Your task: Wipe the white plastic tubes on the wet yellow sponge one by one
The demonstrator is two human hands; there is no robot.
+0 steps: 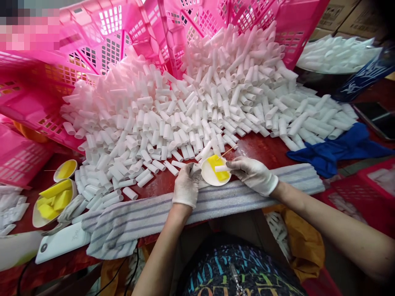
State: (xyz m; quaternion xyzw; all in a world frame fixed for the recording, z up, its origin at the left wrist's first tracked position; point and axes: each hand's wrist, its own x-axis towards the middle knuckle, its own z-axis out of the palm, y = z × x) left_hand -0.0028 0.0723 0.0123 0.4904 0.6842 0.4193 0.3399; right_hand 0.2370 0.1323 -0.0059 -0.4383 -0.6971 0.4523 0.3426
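Large patterned letters run across the dark shirt [237,267] at the bottom edge of the view; they are cut off and warped, and no whole word reads. The white flat device [61,242] at left bears a small mark, too small to read.

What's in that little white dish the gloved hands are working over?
In the small white dish lies a yellow sponge, with a white tube pressed on it by the right hand. The left hand steadies the rim. Whatever lies under the sponge is hidden.
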